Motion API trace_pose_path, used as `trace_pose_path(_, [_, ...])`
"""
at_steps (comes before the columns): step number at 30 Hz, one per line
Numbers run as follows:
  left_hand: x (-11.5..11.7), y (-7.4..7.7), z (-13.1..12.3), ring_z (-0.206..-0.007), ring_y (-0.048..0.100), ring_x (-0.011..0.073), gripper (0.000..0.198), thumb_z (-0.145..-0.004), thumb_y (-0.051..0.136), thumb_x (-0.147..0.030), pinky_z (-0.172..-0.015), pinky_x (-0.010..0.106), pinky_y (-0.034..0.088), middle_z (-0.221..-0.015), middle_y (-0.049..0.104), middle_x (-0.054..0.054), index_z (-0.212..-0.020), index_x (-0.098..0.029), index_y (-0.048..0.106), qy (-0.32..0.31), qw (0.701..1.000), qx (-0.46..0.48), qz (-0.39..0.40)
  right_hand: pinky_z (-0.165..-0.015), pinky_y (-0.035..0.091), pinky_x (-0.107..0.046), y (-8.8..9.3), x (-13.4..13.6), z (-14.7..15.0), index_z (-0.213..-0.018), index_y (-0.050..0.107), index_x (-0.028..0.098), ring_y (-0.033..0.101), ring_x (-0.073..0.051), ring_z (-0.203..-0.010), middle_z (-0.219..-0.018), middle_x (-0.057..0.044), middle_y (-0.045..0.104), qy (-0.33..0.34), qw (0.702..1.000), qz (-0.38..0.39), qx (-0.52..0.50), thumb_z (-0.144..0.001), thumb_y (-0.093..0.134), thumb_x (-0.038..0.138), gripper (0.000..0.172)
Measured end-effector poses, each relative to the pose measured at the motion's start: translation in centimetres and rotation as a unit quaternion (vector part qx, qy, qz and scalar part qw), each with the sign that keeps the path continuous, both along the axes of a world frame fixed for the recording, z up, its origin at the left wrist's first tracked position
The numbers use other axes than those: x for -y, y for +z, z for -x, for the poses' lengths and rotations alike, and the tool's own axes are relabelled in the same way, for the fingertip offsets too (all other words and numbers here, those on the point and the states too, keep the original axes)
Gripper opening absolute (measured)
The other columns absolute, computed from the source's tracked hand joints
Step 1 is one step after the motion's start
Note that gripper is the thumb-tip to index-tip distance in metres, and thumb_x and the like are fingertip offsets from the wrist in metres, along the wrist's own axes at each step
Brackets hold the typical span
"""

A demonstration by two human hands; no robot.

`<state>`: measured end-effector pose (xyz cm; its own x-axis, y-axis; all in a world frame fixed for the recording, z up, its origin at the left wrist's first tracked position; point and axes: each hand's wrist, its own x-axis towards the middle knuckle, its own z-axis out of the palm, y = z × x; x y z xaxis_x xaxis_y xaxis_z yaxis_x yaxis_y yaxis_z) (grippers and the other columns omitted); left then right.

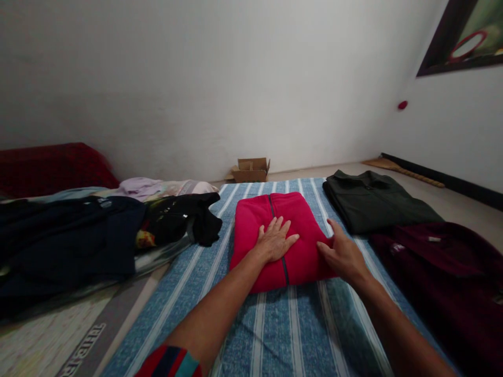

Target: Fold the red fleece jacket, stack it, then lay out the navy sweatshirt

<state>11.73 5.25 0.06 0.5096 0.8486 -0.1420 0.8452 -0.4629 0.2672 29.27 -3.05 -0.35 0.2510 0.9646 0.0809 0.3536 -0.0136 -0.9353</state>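
At left of the frame, well apart from both hands, a dark navy garment. In the centre, on the striped blue cloth, resting with the left hand, open and flat, upon the folded red jacket — nothing gripped, directly over the middle. Zip from top to bottom; longer side difficult to judge. Just right of centre, reaching the jacket's right edge with the right hand, partly curled, with the jacket leftward of this grip — cannot tell if pinching it.

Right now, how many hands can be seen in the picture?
2: the left hand rests on top of the red garment, and the right hand is at its right side.
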Motion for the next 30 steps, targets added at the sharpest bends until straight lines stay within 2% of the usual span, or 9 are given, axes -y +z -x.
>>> trace_pose_path(1, [0.0, 0.0, 0.0, -0.139, 0.004, 0.0264, 0.074, -0.084, 0.014, -0.065, -0.105, 0.059, 0.007, -0.152, 0.009, 0.009, -0.143, -0.020, 0.020, -0.001, 1.000, 0.000, -0.001, -0.094, 0.034, -0.050, 0.8, -0.2, 0.8, -0.138, 0.034, 0.021, 0.049, -0.034, -0.111, -0.118, -0.013, 0.057, -0.025, 0.993, -0.033, 0.113, -0.073, 0.057, 0.029, 0.069])
trace_pose_path(3, [0.0, -0.2, 0.2, -0.139, 0.003, 0.0262, 0.068, -0.087, 0.016, -0.059, -0.105, 0.059, 0.008, -0.152, 0.009, 0.009, -0.143, -0.020, 0.020, -0.008, 1.000, -0.001, -0.006, -0.100, 0.029, -0.045, 2.1, -0.9, 2.8, -0.133, 0.041, 0.019, 0.040, -0.031, -0.122, -0.127, -0.013, 0.051, 0.007, 0.959, -0.089, 0.270, -0.080, 0.047, 0.026, 0.054])
trace_pose_path(6, [-0.2, -0.5, 0.7, -0.139, 0.005, 0.0240, 0.059, -0.090, 0.023, -0.043, -0.106, 0.056, 0.008, -0.151, 0.012, 0.010, -0.142, -0.018, 0.020, -0.026, 1.000, -0.001, -0.011, -0.102, 0.027, -0.041, 2.1, -2.5, 5.5, -0.128, 0.046, 0.015, 0.034, -0.027, -0.128, -0.132, -0.013, 0.048, 0.093, 0.928, -0.085, 0.351, -0.087, 0.035, 0.022, 0.044])
trace_pose_path(10, [-0.7, -1.1, 1.6, -0.138, 0.014, 0.0172, 0.053, -0.090, 0.023, -0.031, -0.110, 0.046, 0.010, -0.149, 0.022, 0.008, -0.140, -0.016, 0.026, -0.027, 0.998, 0.061, 0.007, -0.100, 0.030, -0.041, -0.6, -3.7, 6.4, -0.126, 0.046, 0.015, 0.042, -0.026, -0.122, -0.128, -0.013, 0.052, 0.148, 0.926, -0.024, 0.348, -0.094, 0.024, 0.039, 0.046])
trace_pose_path(13, [-1.2, -1.2, 2.1, -0.136, 0.019, 0.0137, 0.049, -0.090, 0.020, -0.027, -0.110, 0.041, 0.011, -0.147, 0.029, 0.004, -0.137, -0.021, 0.033, -0.041, 0.994, 0.102, -0.011, -0.103, 0.025, -0.044, -2.0, -3.6, 6.0, -0.132, 0.040, 0.011, 0.031, -0.029, -0.130, -0.138, -0.017, 0.040, 0.154, 0.917, -0.007, 0.369, -0.092, 0.023, 0.049, 0.057])
trace_pose_path(18, [-2.3, -0.9, 2.6, -0.138, 0.013, 0.0236, 0.053, -0.090, 0.024, -0.042, -0.108, 0.052, 0.002, -0.148, 0.026, 0.010, -0.135, -0.017, 0.037, -0.019, 0.994, 0.032, -0.099, -0.104, 0.019, -0.051, -2.2, -2.9, 6.1, -0.137, 0.035, 0.010, 0.020, -0.032, -0.134, -0.144, -0.018, 0.029, 0.135, 0.905, 0.042, 0.402, -0.089, 0.023, 0.057, 0.068])
trace_pose_path(23, [-3.8, -1.6, 2.8, -0.139, 0.004, 0.0274, 0.067, -0.087, 0.020, -0.060, -0.105, 0.059, 0.001, -0.151, 0.015, 0.009, -0.141, -0.022, 0.027, -0.011, 0.998, 0.015, -0.058, -0.103, 0.013, -0.057, -2.5, -2.7, 6.6, -0.139, 0.031, 0.010, 0.015, -0.030, -0.136, -0.146, -0.019, 0.024, 0.113, 0.910, 0.058, 0.395, -0.089, 0.023, 0.056, 0.068])
trace_pose_path(27, [-4.0, -1.8, 2.7, -0.139, 0.004, 0.0267, 0.066, -0.086, 0.020, -0.062, -0.105, 0.058, 0.002, -0.152, 0.013, 0.007, -0.141, -0.025, 0.025, -0.002, 0.999, 0.007, -0.039, -0.102, 0.010, -0.062, -2.5, -2.7, 6.7, -0.139, 0.031, 0.010, 0.014, -0.032, -0.136, -0.146, -0.020, 0.023, 0.119, 0.917, 0.063, 0.375, -0.089, 0.025, 0.055, 0.067])
trace_pose_path(30, [-3.8, -1.1, 2.5, -0.139, 0.005, 0.0264, 0.065, -0.086, 0.021, -0.061, -0.105, 0.058, 0.003, -0.151, 0.013, 0.007, -0.141, -0.025, 0.026, 0.006, 0.999, -0.001, -0.031, -0.102, 0.011, -0.061, -2.0, -2.7, 6.8, -0.139, 0.031, 0.011, 0.014, -0.031, -0.136, -0.146, -0.018, 0.024, 0.123, 0.916, 0.073, 0.374, -0.089, 0.025, 0.055, 0.066])
